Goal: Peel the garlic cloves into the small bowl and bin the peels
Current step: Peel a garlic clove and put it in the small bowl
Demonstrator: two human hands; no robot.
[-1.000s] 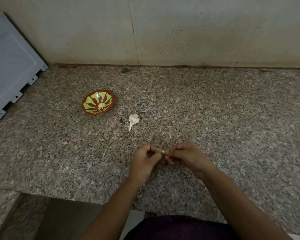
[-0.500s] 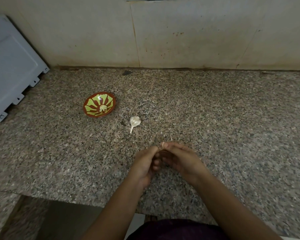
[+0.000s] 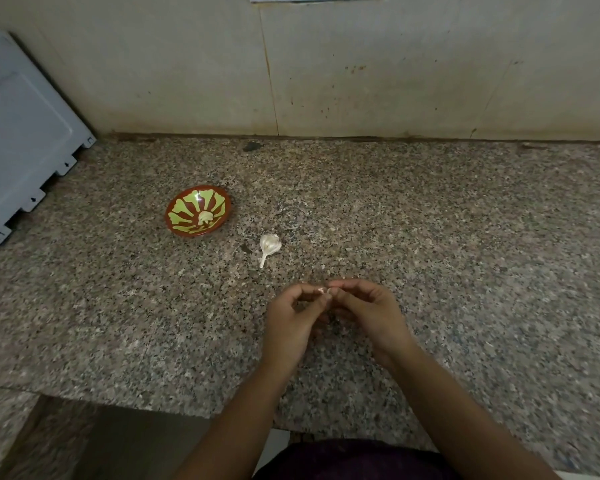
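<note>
Logging the head view, left to right.

Far left: a grey plastic panel (image 3: 25, 126) stands tilted against the tiled wall (image 3: 395, 64), with its notched lower edge on the speckled granite surface (image 3: 482, 258).

Next: the small bowl (image 3: 182, 206), red-brown with a green petal pattern, sits upright on the surface, well apart from both hands. One pale peeled clove (image 3: 204, 217) lies at its centre.

Just right of the bowl and nearer the wearer: the garlic bulb (image 3: 269, 244) lies on its side on the surface, stem pointing toward the front edge. It is near the bowl, not touching it.

Centre, nearer the front edge: the left grip (image 3: 291, 320), a bare hand with its fingers curled, has thumb and forefinger tips pinching a small pale garlic clove (image 3: 324, 291). The right grip (image 3: 371, 317) meets it from the other side, fingers curled, tips pinched on the same clove. The clove is mostly hidden, so I cannot tell how much skin remains on it. I also cannot tell whether the hands rest on the surface or hover above it.
</note>
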